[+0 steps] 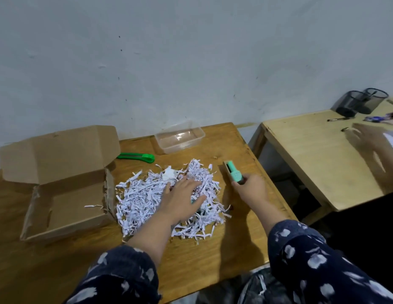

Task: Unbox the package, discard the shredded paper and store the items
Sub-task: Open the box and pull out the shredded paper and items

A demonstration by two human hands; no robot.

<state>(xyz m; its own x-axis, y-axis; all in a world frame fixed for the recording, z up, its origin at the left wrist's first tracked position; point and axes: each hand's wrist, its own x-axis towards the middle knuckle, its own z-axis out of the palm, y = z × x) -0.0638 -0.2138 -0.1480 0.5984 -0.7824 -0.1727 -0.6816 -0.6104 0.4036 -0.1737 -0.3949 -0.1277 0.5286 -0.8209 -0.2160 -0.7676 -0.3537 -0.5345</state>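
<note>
- Shreds [147,194] lie heaped mid-table, right of the emptied box [66,194].
- Left hand [182,194] rests spread on them.
- Right hand [249,186] grips a green item [234,172] pointing toward the tub [180,137] at the far edge.
</note>
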